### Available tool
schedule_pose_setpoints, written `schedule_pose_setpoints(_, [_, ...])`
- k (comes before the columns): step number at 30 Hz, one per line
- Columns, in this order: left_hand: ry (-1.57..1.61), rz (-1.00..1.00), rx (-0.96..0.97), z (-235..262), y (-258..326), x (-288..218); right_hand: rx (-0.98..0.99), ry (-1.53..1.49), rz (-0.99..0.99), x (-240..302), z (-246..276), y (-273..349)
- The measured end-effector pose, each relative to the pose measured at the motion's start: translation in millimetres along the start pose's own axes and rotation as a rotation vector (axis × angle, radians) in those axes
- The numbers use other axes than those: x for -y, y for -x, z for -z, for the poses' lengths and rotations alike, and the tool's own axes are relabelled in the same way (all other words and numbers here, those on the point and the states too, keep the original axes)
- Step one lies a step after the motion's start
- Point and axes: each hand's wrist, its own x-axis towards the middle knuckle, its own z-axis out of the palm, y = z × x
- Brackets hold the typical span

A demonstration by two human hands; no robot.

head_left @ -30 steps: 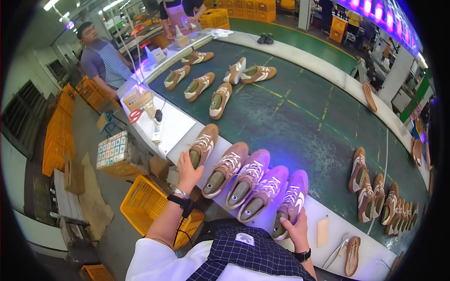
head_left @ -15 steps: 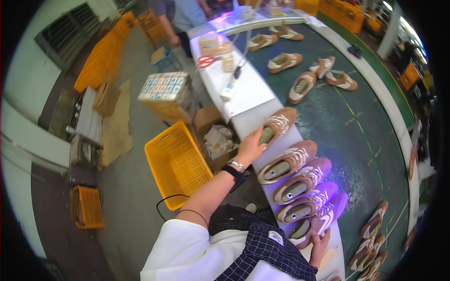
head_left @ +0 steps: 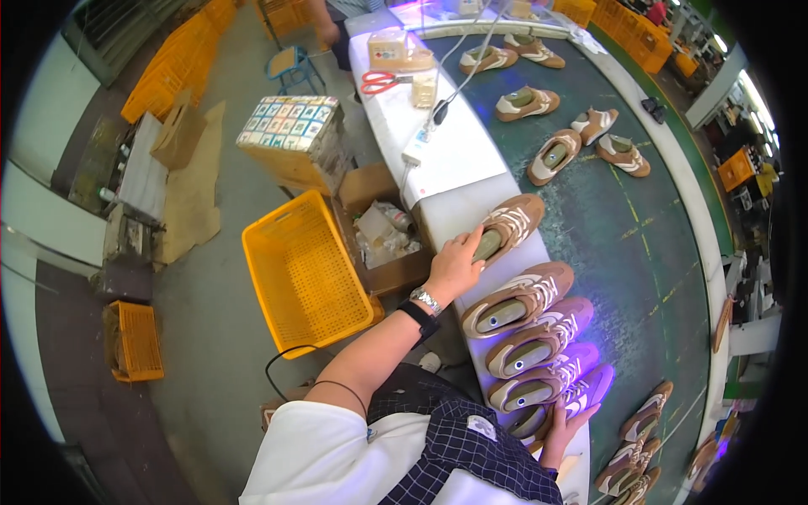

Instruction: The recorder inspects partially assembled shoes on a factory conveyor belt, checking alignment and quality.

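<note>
Brown sneakers with white laces and green insoles stand side by side on a white ledge. My left hand (head_left: 457, 268), with a watch and a black band at the wrist, grips the heel end of the farthest sneaker (head_left: 515, 222). My right hand (head_left: 566, 433) holds the side of the nearest sneaker (head_left: 587, 392) in the row, which is lit purple and partly hidden. Between my hands stand a brown sneaker (head_left: 528, 290), a second sneaker (head_left: 551, 331) and a third sneaker (head_left: 555, 370), none of them touched.
More sneakers (head_left: 555, 157) lie on the green conveyor belt (head_left: 589, 244). Red-handled scissors (head_left: 380, 82) and a white power strip (head_left: 415, 147) sit on the far ledge. A yellow crate (head_left: 311, 269) and a cardboard box (head_left: 404, 269) stand on the left. Another person's hand (head_left: 328, 32) shows far back.
The view has shifted a little. Sneakers on the belt show slightly displaced toward the right at the far end. Both my hands keep their holds on the same sneakers.
</note>
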Motion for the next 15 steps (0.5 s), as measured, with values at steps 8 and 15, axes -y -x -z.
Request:
schedule_pose_setpoints(8, [0.009,-0.052,0.019,3.2,-2.5,13.0,0.192,-0.165,-0.056,-49.5,42.8,-1.3])
schedule_pose_setpoints(15, [-0.005,-0.076,0.047,5.6,-10.0,14.6,0.046,-0.266,-0.533,-88.7,88.6,25.7])
